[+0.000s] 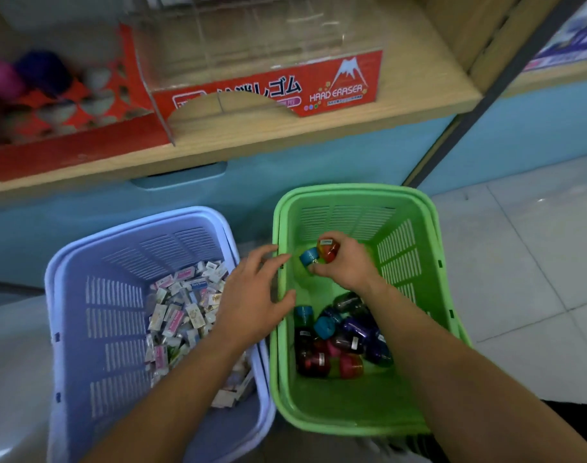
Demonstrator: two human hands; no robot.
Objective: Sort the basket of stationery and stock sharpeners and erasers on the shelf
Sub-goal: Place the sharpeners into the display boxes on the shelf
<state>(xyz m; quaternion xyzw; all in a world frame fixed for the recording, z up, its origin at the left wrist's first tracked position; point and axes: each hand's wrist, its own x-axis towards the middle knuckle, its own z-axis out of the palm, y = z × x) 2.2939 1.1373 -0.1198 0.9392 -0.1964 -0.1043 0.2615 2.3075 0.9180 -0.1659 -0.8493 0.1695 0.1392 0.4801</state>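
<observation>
Two baskets stand on the floor under a wooden shelf (285,135). The green basket (415,295) on the right has a pile of coloured barrel sharpeners (338,339) at its bottom. My right hand (345,265) is above them and grips a few sharpeners (318,253), one blue, one red, one green. The lilac basket (84,312) on the left is full of small wrapped erasers (181,312). My left hand (255,295) hovers with fingers spread over the gap between the two baskets and holds nothing.
On the shelf sits a red display box (335,88) marked "HARD ERASER" with a clear divided top that looks empty. Left of it is a red cardboard tray (78,145) with round holes, holding a pink and a blue sharpener. Grey floor tiles lie to the right.
</observation>
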